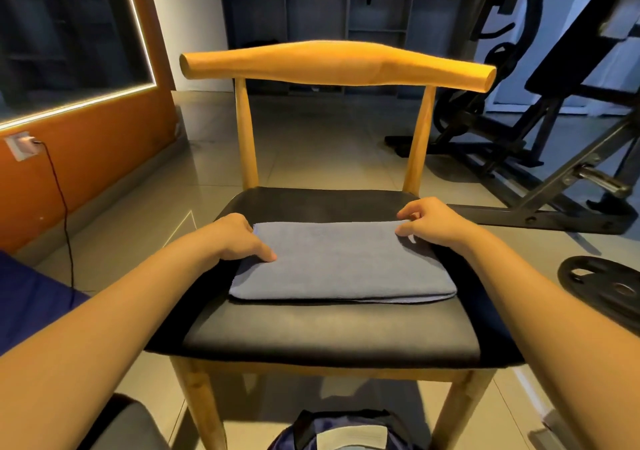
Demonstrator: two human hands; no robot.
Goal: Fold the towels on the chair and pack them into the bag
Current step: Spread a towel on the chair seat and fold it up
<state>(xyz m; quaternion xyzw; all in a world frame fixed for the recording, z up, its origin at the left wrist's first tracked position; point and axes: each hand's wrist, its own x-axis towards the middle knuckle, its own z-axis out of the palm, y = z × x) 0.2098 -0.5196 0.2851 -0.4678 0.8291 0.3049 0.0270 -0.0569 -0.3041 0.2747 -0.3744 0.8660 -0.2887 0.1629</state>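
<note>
While the towel [343, 262] lies folded, left hand [239, 238] and right hand [429, 222] pinch its far corners.

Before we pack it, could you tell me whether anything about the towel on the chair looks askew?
Only slightly: along the near edge of the towel the lower layer peeks out past the upper one, so the fold is not flush. It otherwise lies flat on the chair seat.

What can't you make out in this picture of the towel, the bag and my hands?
All from the head view:
bag: cut off by the bottom edge, so its contents are unreadable.
towel: the layers underneath are hidden by its top fold.
left hand: the fingertips at the towel's far corner are hidden behind its knuckles.
</note>
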